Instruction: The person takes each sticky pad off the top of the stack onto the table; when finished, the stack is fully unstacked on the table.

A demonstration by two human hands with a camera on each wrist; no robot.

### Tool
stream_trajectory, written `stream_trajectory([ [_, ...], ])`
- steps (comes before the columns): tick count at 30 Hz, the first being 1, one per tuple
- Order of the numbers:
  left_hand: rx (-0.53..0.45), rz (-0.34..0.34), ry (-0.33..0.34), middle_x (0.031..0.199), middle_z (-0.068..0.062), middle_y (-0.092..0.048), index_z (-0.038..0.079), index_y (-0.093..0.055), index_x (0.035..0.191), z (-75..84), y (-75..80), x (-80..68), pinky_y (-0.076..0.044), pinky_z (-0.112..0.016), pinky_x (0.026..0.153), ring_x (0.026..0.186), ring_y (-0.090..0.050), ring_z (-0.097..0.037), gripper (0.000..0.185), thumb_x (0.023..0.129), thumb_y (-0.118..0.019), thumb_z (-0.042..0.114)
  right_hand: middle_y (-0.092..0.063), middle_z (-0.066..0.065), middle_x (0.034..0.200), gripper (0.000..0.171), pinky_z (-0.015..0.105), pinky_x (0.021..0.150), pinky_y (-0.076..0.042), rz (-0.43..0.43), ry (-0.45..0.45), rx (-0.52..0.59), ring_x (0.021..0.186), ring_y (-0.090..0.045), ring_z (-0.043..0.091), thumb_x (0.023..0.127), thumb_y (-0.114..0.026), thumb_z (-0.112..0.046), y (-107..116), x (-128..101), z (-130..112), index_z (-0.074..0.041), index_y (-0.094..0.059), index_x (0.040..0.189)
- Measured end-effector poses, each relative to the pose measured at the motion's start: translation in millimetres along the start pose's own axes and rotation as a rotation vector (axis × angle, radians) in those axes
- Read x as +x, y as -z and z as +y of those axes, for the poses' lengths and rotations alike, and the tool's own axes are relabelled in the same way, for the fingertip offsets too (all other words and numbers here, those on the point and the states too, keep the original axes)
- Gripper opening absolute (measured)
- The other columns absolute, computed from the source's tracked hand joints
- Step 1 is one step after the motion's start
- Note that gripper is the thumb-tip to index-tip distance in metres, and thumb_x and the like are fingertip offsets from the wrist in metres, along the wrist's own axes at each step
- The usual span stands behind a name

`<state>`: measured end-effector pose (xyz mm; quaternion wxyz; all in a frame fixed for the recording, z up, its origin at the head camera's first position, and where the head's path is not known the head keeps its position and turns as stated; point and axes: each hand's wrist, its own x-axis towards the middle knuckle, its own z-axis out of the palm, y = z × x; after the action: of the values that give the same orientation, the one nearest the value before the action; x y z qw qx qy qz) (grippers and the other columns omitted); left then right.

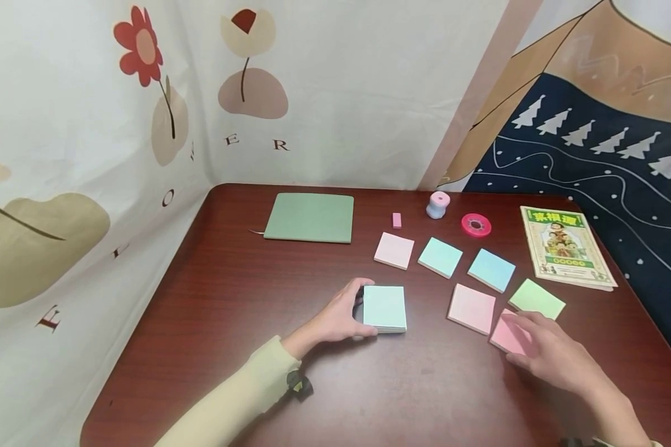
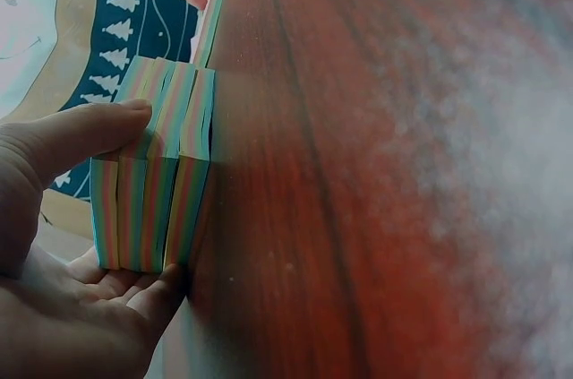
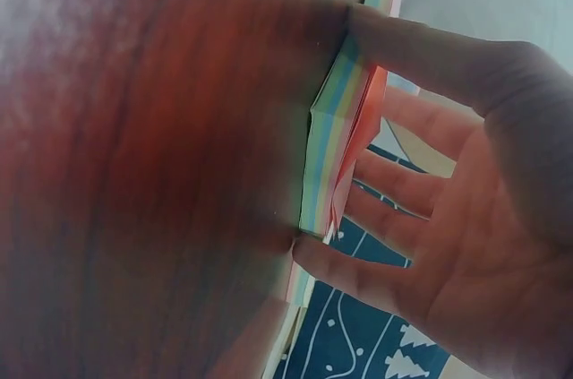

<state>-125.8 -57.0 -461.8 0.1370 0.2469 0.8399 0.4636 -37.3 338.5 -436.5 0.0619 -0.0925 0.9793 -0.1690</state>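
On the dark red table (image 1: 223, 323) my left hand (image 1: 365, 308) grips a thick stack of sticky notes (image 1: 384, 308) with a pale cyan top. In the left wrist view my thumb (image 2: 81, 133) lies on one edge of the rainbow-sided stack (image 2: 152, 209) and my fingers on the opposite edge. My right hand (image 1: 522, 332) is over a pink sticky pad (image 1: 506, 335) at the right front. In the right wrist view a finger (image 3: 421, 47) and my thumb pinch that pad (image 3: 336, 155) by opposite edges.
Other pads lie spread out: pink (image 1: 394, 250), cyan (image 1: 440, 256), blue (image 1: 491, 269), pink (image 1: 472, 308), green (image 1: 537, 298). Behind them are a green notebook (image 1: 310, 217), a pink eraser (image 1: 396, 220), a pink spool (image 1: 438, 204), a red tape roll (image 1: 476, 225) and a booklet (image 1: 566, 247). Cloth walls close the left and back.
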Motion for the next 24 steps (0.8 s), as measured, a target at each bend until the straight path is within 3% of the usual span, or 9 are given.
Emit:
stream_trajectory([
  [8,0.008,-0.004,-0.009,0.130,-0.010,-0.050,0.005,-0.039,0.139,0.3,0.5,0.3,-0.043,-0.035,0.104,0.118,-0.052,-0.022,0.087,0.068,-0.088,0.013,-0.049,0.025,0.132,0.075,0.069,0.075,-0.047,0.003,-0.017,-0.052,0.116,-0.046,0.045,0.071,-0.087,-0.034,5,-2,-6,-0.005,-0.057,0.133],
  [14,0.005,-0.008,-0.009,0.131,-0.010,-0.049,0.005,-0.038,0.140,0.5,1.0,-0.2,-0.042,-0.035,0.104,0.121,-0.052,-0.023,0.088,0.068,-0.088,0.011,-0.050,0.019,0.135,0.067,0.066,0.081,-0.047,0.026,-0.004,-0.033,0.118,-0.045,0.041,0.078,-0.080,-0.044,19,5,-32,-0.010,-0.059,0.133],
  [17,0.004,-0.008,-0.010,0.131,-0.011,-0.050,0.005,-0.038,0.139,0.8,1.2,-0.4,-0.042,-0.035,0.104,0.120,-0.052,-0.023,0.088,0.067,-0.088,0.010,-0.051,0.018,0.134,0.065,0.062,0.084,-0.049,0.054,0.066,-0.008,0.118,-0.047,0.039,0.079,-0.081,-0.041,19,15,-52,-0.011,-0.060,0.132],
  [21,0.011,-0.007,-0.014,0.131,-0.011,-0.050,0.004,-0.039,0.139,1.0,1.5,-0.5,-0.043,-0.036,0.104,0.120,-0.052,-0.024,0.088,0.067,-0.088,0.010,-0.052,0.017,0.135,0.065,0.056,0.089,-0.049,0.120,0.274,0.012,0.120,-0.050,0.036,0.074,-0.086,-0.028,5,35,-81,-0.012,-0.060,0.132],
  [24,0.025,-0.009,-0.014,0.132,-0.010,-0.050,0.005,-0.039,0.140,1.2,1.7,-0.2,-0.042,-0.036,0.104,0.121,-0.051,-0.023,0.088,0.067,-0.089,0.011,-0.049,0.016,0.139,0.069,0.052,0.094,-0.049,0.118,0.421,0.018,0.124,-0.048,0.033,0.073,-0.086,-0.028,-9,51,-105,-0.013,-0.058,0.135],
])
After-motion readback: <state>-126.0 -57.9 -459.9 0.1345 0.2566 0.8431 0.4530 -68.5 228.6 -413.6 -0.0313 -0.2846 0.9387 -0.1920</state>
